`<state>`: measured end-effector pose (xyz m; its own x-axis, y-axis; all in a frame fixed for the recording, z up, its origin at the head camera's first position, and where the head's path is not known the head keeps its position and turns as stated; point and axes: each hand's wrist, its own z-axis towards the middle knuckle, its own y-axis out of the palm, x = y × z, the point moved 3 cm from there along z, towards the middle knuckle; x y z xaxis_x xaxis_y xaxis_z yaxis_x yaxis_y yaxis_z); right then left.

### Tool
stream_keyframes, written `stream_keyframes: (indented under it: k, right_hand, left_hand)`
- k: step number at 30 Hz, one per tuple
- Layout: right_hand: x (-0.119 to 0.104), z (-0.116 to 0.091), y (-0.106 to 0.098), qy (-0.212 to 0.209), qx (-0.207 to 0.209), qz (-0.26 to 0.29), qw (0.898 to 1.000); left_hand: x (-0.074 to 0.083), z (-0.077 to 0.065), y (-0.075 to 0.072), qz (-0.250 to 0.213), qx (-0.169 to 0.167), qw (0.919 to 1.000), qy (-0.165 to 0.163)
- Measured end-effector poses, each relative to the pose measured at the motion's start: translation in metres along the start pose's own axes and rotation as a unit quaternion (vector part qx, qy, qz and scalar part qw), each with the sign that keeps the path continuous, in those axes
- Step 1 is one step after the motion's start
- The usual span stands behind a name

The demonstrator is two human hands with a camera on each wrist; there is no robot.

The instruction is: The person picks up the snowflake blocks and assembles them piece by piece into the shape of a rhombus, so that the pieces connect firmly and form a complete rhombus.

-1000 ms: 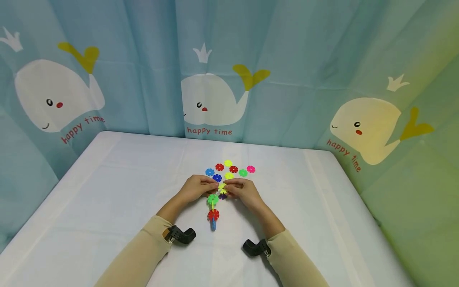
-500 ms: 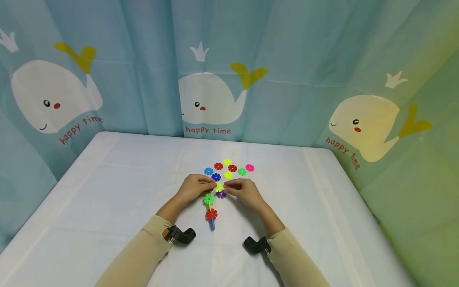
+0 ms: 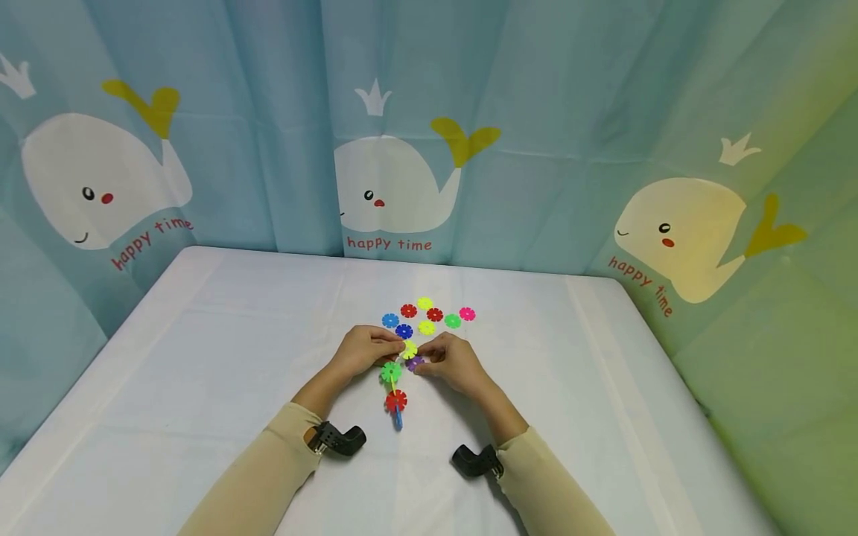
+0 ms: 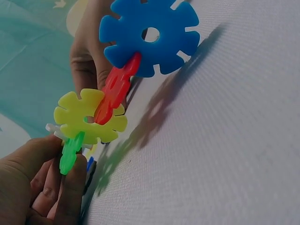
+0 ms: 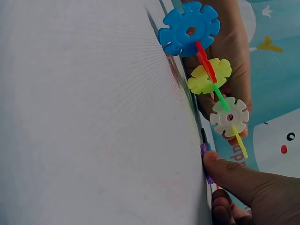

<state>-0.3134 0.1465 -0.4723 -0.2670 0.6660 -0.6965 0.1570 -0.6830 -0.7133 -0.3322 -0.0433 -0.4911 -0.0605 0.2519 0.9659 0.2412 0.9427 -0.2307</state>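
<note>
A chain of slotted plastic snowflake discs hangs from my left hand (image 3: 365, 350), which pinches it near its far end. The chain runs from a blue disc (image 4: 124, 28) through a red disc (image 4: 115, 91), a yellow disc (image 4: 70, 117), a green disc (image 4: 71, 152) and a white disc (image 5: 220, 118) to a second yellow disc (image 3: 410, 348). Low at the table, just right of that end, my right hand (image 3: 459, 365) pinches a purple disc (image 5: 207, 171) between thumb and fingers. Part of the purple disc is hidden by the fingers.
Beyond the hands several loose discs lie on the white table (image 3: 221, 357), among them a dark blue disc (image 3: 404, 331), a green disc (image 3: 452, 321) and a pink disc (image 3: 467, 314). A blue curtain (image 3: 556, 89) with printed whales hangs behind the table.
My right hand has left the yellow end disc and come down to the purple disc, taking hold of it. My left hand keeps the chain, which has shifted slightly left.
</note>
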Motion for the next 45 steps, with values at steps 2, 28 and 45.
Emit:
stream_keyframes:
  k: [2, 28, 45]
  right_hand:
    - [0.001, 0.000, 0.000, 0.006, -0.002, 0.011, 1.000]
    - [0.017, 0.003, -0.010, -0.008, -0.004, 0.202, 0.979]
    - [0.016, 0.006, -0.002, 0.004, 0.009, 0.238, 0.971]
  left_hand:
    - [0.000, -0.001, 0.000, -0.001, 0.001, 1.0000, -0.002]
    - [0.000, -0.002, 0.005, 0.031, -0.026, 0.9991, -0.007]
    - [0.004, -0.003, 0.007, 0.061, -0.020, 0.9980, 0.003]
